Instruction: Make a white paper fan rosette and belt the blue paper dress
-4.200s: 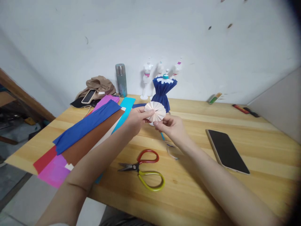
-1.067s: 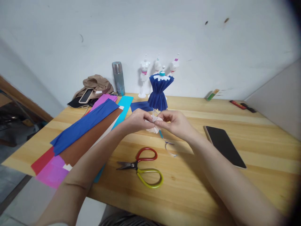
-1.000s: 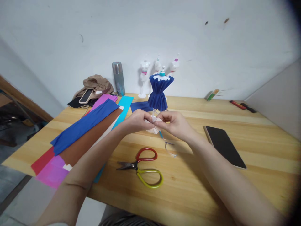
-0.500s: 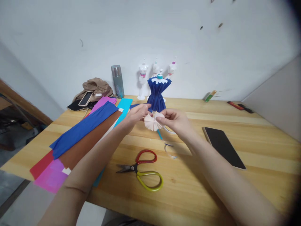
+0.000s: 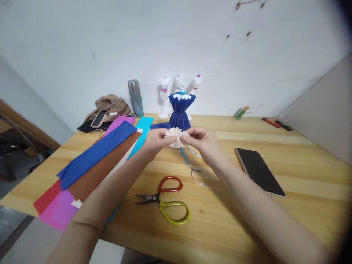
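Observation:
Between my two hands is a pale pink pleated paper rosette (image 5: pixel 175 134), fanned out nearly into a full circle. My left hand (image 5: pixel 158 141) pinches its left side with the thumb in front. On the right side, my right hand (image 5: pixel 200 141) grips the edge between thumb and fingers. Just behind stands a small dress form in a pleated dark blue paper dress (image 5: pixel 180 110) with a teal neck. A roll of tape (image 5: pixel 194 151) lies partly hidden beside my right hand. Nearer to me, scissors (image 5: pixel 162 200) with one red and one yellow handle lie partly open.
Coloured paper sheets (image 5: pixel 99 154) are stacked on the left. A black phone (image 5: pixel 260 171) lies on the right. White mini dress forms (image 5: pixel 164 91), a thermos (image 5: pixel 135 98) and a brown cloth (image 5: pixel 112 104) stand or lie along the wall. A glue stick (image 5: pixel 242 112) sits at the back right.
The rosette has been spread from a bow-like fan into a rounder shape. My left hand has closed onto its left side; my right hand keeps its pinch. The view has shifted slightly.

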